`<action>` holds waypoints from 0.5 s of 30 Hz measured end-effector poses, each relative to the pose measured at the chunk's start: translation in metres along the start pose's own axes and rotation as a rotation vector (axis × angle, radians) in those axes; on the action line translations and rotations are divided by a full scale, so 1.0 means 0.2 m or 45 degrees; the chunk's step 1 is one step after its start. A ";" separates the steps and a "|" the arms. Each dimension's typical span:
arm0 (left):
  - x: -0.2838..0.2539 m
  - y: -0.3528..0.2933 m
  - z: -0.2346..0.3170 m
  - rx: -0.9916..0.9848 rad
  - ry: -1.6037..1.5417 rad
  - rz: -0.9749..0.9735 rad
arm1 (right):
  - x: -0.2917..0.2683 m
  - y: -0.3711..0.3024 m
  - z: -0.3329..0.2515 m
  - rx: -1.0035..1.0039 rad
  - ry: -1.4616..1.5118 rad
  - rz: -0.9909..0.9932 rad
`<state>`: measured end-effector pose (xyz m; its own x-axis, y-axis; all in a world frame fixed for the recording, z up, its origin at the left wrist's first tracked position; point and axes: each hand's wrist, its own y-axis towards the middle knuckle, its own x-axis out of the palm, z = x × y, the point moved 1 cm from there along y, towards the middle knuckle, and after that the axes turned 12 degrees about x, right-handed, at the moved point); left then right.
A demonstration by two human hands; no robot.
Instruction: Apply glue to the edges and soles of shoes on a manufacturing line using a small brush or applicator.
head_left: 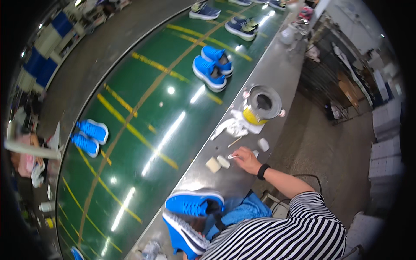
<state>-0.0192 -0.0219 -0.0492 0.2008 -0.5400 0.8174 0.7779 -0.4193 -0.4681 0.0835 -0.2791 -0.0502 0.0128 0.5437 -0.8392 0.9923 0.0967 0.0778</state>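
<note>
My right hand [247, 160], wearing a black wristband, is closed in a pinch on a small thin white piece [232, 157] just above the metal ledge. Beside its fingertips lie a white oval block [223, 161] and a cream sponge-like block [213, 164]. Close to my body, a blue sneaker [184, 232] is tilted with its white sole edge turned up. My left hand [185, 257] supports it from below, nearly all hidden by the shoe. A matching blue sneaker [190, 203] lies on its side against the ledge, just beyond.
A metal pot with a yellow band [262, 104] stands on the ledge by a crumpled white cloth [236, 125] and a thin stick [234, 141]. The green belt [143, 108] carries blue pairs [212, 69] [90, 138] and dark sneakers [242, 28]. A person [32, 151] is at far left.
</note>
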 end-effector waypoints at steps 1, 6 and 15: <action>0.03 0.06 0.02 -0.018 0.012 -0.038 | -0.04 0.01 0.00 0.327 0.441 -0.075; 0.12 0.22 0.07 -0.095 0.045 -0.156 | -0.62 0.25 0.03 0.564 0.681 0.155; 0.19 0.35 0.13 -0.179 0.036 -0.200 | -0.63 0.65 0.34 0.420 -0.697 0.147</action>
<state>0.0581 -0.0529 -0.0421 0.0652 -0.4798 0.8749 0.7070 -0.5966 -0.3799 0.2191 -0.3920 0.0291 0.0961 0.0230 -0.9951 0.9654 -0.2457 0.0875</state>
